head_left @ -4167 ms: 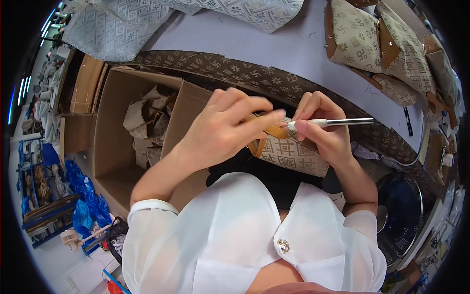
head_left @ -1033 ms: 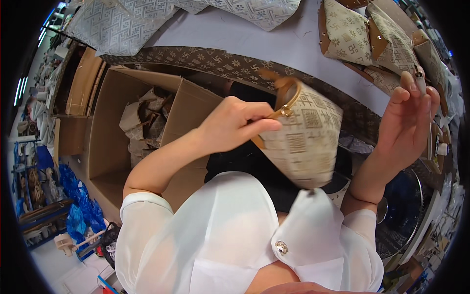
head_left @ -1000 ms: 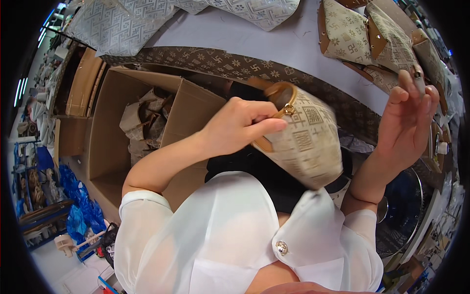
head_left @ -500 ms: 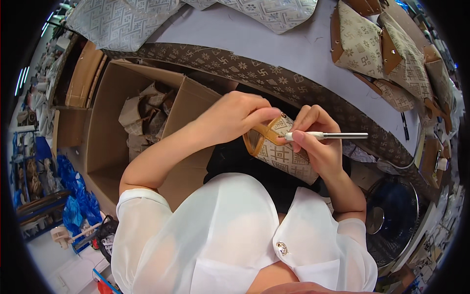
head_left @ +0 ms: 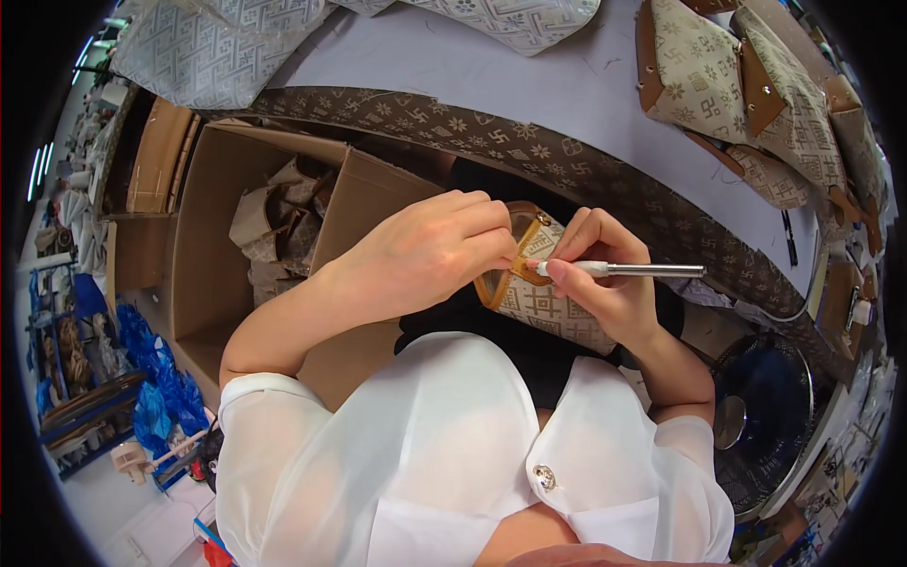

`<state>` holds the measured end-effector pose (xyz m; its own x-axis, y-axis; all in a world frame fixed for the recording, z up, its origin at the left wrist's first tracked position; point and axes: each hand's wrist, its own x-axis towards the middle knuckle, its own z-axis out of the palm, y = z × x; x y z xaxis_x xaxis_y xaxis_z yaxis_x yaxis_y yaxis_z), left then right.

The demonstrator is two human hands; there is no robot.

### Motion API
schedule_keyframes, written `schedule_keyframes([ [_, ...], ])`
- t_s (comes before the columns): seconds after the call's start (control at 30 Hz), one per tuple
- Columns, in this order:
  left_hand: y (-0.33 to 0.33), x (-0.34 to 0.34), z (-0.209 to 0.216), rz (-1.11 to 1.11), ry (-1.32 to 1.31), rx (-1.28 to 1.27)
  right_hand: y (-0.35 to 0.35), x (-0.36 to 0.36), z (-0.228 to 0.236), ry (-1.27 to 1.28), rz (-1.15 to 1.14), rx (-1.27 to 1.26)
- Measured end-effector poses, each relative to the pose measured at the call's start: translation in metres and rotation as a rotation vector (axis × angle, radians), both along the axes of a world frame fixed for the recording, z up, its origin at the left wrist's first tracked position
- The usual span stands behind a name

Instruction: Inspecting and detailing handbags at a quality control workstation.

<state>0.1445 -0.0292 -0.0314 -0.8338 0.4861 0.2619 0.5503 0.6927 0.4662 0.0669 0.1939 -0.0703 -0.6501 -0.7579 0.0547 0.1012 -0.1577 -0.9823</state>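
Observation:
Over my lap lies a small patterned fabric pouch (head_left: 543,307) with tan leather trim and a metal fitting at its upper corner. My right hand (head_left: 614,279) closes around a white-and-silver pen-shaped tool (head_left: 652,270), with its fingers also against the pouch's side. The tool's white end meets the tan trim, and its silver shaft points right. My left hand (head_left: 439,241) is closed at the trim's left side, fingertips pinched close to the tool's white end. Whatever sits between those fingertips is hidden.
An open cardboard box (head_left: 231,161) with patterned pieces inside stands at the left. Ahead is a table (head_left: 472,71) with grey patterned fabric (head_left: 203,52), more patterned leather-trimmed bags (head_left: 694,71) and a black pen (head_left: 789,236). A dark round fan (head_left: 765,416) stands at the right.
My left hand has moved down from the pouch's upper corner to the trim by the tool's white end, its fingers curling in. My right hand keeps its grip, barely shifted.

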Motion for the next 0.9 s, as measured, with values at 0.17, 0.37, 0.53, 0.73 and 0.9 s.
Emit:
schedule_keyframes([
  [0.17, 0.002, -0.002, 0.009, 0.041, -0.24, 0.064, 0.0, 0.002, -0.007, 0.114, 0.021, 0.007],
  [0.37, -0.001, -0.009, 0.015, -0.017, -0.383, 0.022, -0.002, 0.005, 0.0, 0.087, 0.027, 0.034],
  [0.53, -0.003, -0.011, 0.013, -0.018, -0.467, 0.116, -0.001, 0.006, -0.002, 0.201, 0.033, 0.052],
  [0.73, -0.003, -0.012, 0.007, -0.005, -0.446, 0.197, -0.002, 0.007, -0.001, 0.211, 0.022, 0.066],
  [0.9, -0.002, -0.013, 0.005, -0.004, -0.44, 0.206, -0.003, 0.007, -0.001, 0.234, 0.019, 0.055],
])
